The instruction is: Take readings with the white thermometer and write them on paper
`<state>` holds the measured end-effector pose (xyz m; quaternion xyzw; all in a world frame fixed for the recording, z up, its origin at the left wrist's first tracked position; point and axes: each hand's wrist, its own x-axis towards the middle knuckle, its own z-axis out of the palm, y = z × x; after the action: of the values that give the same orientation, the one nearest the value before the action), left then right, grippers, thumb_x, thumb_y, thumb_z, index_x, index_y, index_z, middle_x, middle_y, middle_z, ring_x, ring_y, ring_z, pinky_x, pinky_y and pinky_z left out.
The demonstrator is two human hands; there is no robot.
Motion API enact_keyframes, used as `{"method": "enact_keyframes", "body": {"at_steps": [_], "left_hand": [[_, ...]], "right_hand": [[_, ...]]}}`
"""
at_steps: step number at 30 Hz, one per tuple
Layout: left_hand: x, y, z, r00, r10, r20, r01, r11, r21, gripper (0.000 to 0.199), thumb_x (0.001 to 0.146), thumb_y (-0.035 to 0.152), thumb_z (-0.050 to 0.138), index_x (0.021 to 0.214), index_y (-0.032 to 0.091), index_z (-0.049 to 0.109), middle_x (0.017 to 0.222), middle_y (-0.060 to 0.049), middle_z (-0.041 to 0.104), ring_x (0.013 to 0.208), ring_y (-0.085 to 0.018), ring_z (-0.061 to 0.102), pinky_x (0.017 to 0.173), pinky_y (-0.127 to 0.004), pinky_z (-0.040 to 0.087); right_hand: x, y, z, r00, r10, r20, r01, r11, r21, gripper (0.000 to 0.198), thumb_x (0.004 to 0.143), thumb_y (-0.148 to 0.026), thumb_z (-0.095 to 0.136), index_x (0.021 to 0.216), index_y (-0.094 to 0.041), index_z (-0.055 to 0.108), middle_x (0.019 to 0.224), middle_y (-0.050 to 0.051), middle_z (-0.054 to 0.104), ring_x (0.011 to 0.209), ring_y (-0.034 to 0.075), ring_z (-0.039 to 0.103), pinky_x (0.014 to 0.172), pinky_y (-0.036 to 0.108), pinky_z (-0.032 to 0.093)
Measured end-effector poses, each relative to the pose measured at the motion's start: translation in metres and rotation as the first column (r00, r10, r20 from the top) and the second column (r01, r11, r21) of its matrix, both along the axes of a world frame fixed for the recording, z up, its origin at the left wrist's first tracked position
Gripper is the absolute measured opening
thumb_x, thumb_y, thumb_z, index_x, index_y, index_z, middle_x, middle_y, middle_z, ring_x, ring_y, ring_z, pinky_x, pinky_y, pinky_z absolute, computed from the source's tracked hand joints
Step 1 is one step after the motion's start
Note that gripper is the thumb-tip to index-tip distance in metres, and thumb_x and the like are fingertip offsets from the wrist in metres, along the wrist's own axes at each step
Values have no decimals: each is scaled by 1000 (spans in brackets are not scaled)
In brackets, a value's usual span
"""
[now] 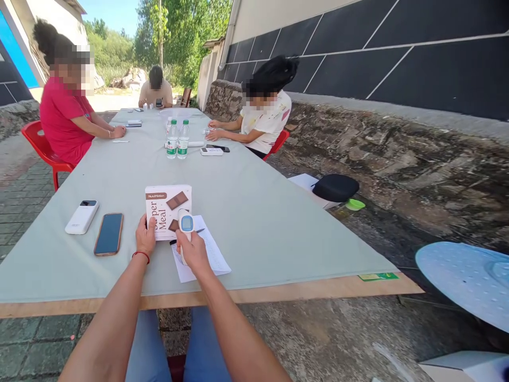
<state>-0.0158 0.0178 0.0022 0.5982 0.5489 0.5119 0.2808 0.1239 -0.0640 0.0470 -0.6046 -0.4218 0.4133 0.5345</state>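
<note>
My left hand (146, 235) grips the lower left edge of a white box (159, 192) printed "Super Meal" with pictures of chocolate bars, which stands upright on the table. In my right hand (194, 251) is a white infrared thermometer (185, 216), its small screen facing me and its front end toward the box. Fingers wrap its handle. Beneath that hand lies a sheet of paper (214, 260) with a pen (200, 231) on it; the thermometer and hand cover part of both.
Left of the box lie a phone (108, 234) and a white power bank (82, 217). Two water bottles (177, 140) stand farther along the table (278, 239), near a white device (211, 152). Three people sit around it. A blue round object (457, 270) is at right.
</note>
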Motion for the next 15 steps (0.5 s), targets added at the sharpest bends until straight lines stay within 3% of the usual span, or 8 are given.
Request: {"method": "enact_keyframes", "body": {"at_steps": [9, 15], "left_hand": [[-1, 1, -4, 1000, 23, -14, -23, 1000, -20, 48, 91, 57, 41, 114, 19, 58, 111, -10, 67, 107, -27, 60, 94, -43, 45], [-1, 0, -3, 998, 14, -59, -14, 1000, 1, 50, 92, 56, 38, 118, 18, 56, 113, -11, 67, 106, -27, 61, 93, -43, 46]], "right_hand": [[2, -10, 9, 1000, 19, -19, -19, 1000, -3, 28, 77, -48, 55, 68, -22, 54, 50, -3, 55, 50, 16, 52, 54, 27, 41], [2, -47, 52, 992, 78, -103, -65, 991, 119, 28, 79, -48, 55, 78, -20, 56, 62, -3, 57, 57, 14, 51, 55, 26, 40]]}}
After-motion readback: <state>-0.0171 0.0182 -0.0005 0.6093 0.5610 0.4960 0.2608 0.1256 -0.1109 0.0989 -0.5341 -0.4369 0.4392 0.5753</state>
